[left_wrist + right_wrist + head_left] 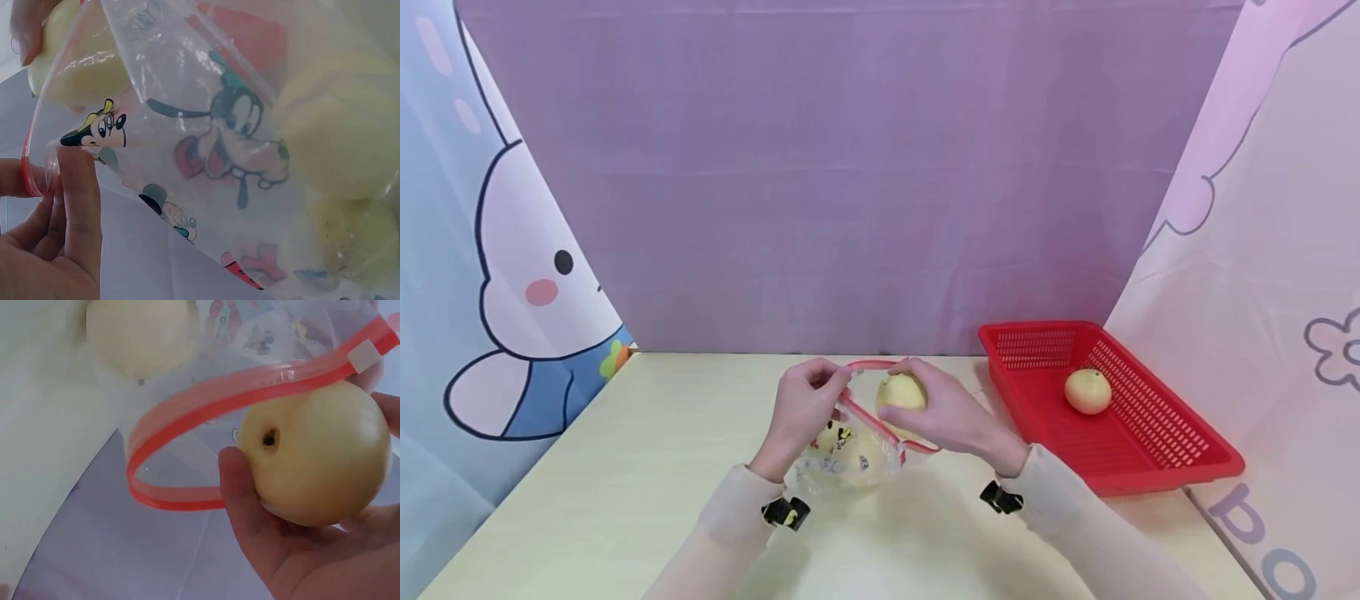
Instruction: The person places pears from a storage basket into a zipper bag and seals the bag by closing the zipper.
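My right hand [951, 412] grips a round pale-yellow pear [319, 456] at the mouth of a clear zip bag [187, 125]. The bag has a red zip strip [206, 400] with a white slider, and cartoon prints on its film. Between thumb and fingers, my left hand [803, 408] pinches the bag's rim on the left, and the mouth stands spread wide. Inside the bag, low down, more pears [859, 457] show through the film. Another pear [1087, 391] lies in the red plastic basket [1157, 479] to the right.
The basket with slotted sides stands at the right of the pale table [625, 475]. A purple cloth [850, 167] hangs behind the table's back edge. Printed cloths [550, 375] flank it on the left and right.
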A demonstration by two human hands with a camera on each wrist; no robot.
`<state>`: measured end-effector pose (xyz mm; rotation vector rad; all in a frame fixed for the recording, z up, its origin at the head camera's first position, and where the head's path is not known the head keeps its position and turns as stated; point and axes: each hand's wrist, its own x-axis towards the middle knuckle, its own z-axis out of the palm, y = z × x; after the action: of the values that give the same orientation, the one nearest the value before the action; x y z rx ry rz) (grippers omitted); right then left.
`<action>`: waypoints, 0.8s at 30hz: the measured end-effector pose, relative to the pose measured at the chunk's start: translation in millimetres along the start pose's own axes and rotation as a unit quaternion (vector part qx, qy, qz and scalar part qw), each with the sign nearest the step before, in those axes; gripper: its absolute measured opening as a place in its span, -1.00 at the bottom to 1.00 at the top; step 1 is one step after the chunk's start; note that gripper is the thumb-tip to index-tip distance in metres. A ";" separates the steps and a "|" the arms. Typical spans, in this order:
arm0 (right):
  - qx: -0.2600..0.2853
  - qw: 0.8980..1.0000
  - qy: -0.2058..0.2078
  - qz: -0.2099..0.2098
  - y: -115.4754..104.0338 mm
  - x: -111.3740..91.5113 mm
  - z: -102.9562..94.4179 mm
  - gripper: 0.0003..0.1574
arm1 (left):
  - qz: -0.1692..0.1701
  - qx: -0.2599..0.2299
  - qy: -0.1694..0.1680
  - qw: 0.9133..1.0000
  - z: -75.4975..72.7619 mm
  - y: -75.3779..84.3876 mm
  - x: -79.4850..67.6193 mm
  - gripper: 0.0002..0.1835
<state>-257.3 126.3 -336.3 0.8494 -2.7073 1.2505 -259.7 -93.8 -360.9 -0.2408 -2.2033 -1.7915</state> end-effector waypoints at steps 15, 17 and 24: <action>0.028 0.998 -0.004 -0.051 3.5 -3.4 -10.2 -0.76 | 0.008 -0.017 -0.002 1.000 -1.7 -3.2 1.8 -0.81; 0.021 0.998 0.002 -0.060 2.0 -2.6 -14.1 -0.76 | 0.007 -0.016 -0.001 1.000 -1.3 -3.2 1.8 -0.81; -0.029 0.997 -0.003 -0.069 -3.3 -0.3 -27.0 -0.71 | 0.012 -0.016 -0.004 1.000 -0.5 -2.2 2.8 -0.82</action>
<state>-260.5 144.1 -315.9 1.0153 -2.6240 1.1372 -263.0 -95.0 -361.9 -0.2803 -2.1692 -1.8156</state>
